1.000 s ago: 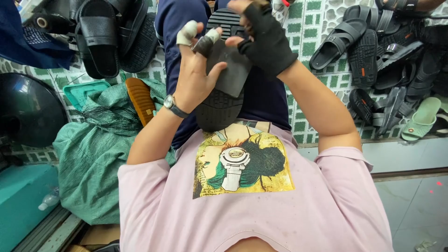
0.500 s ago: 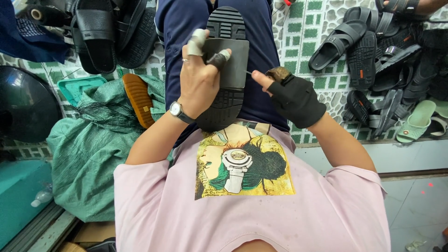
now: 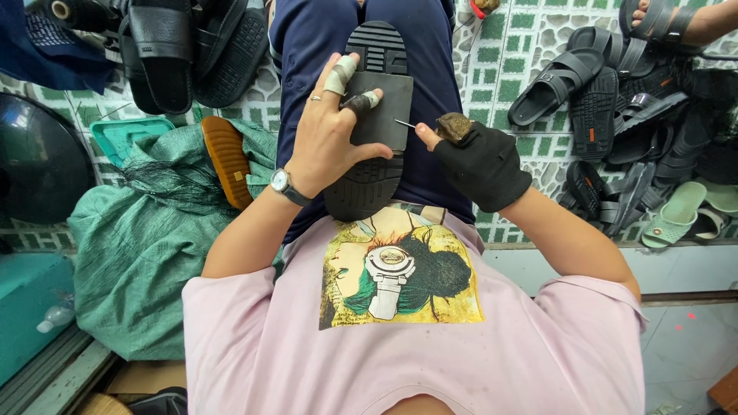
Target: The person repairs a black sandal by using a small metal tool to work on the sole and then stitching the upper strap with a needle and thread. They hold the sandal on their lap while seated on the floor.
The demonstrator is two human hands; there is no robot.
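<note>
Far left: dark round helmet-like shell [image 3: 34, 165] at the frame edge, teal box [image 3: 27, 307] below it with a small clear bottle [image 3: 55, 315] on it. Next in, green mesh sack [image 3: 146, 246] fills the room beside my left arm, an orange-brown sole [image 3: 225, 160] lying on its top and a teal tray [image 3: 127, 137] tucked behind. Top left is a heap of black sandals [image 3: 165, 46] on the green-and-white tiled floor [image 3: 530, 31]. No spare room on that side. Centre: black shoe sole [image 3: 374, 107] lies tread-up on my lap along the dark blue trousers [image 3: 430, 92], toe end away from me, heel end just above my pink shirt [image 3: 415, 338] with its yellow print. A flat black rubber patch [image 3: 382, 115] sits on the sole's middle. My left hand [image 3: 327, 142], taped fingers, ring, wristwatch, is clamped over the sole's left edge, fingertips pressing the patch down. My right hand [image 3: 480, 161], in a black fingerless glove, is closed in a pinch on a thin needle or awl [image 3: 405, 124] with a brown handle, tip touching the patch's right edge. Right: more black sandals [image 3: 584, 84] crowd the tiles, pale green ones [image 3: 684, 207] at the far edge. Another person's foot [image 3: 676, 23] shows top right. Only free floor is the grey strip bottom right.
</note>
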